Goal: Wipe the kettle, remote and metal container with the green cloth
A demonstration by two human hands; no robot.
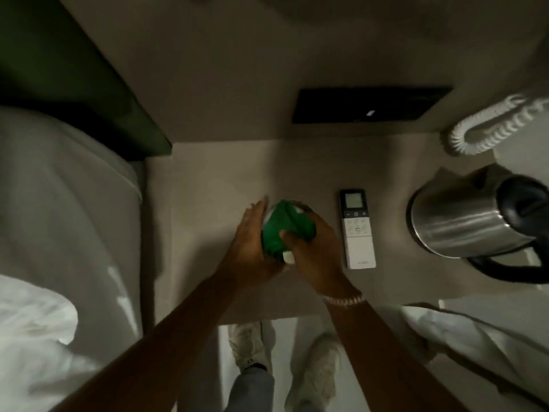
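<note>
1. Two hands met mid-table: left hand (252,248) cupped, fingers spread along the metal container (300,207), mostly hidden.
2. Right hand (312,254) pressed green cloth (282,230) onto container top, thumb over cloth.
3. Remote (358,230) lay flat just right, apart from hands.
4. Kettle (469,218) stood far right on table (202,179).

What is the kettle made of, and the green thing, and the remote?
Kettle: looks like brushed steel, with streaky shiny highlights; its handle seems black plastic. Cloth: soft fabric, judging by its folds and dull, matte green. Remote: probably white plastic, smooth, with a small grey screen.
</note>
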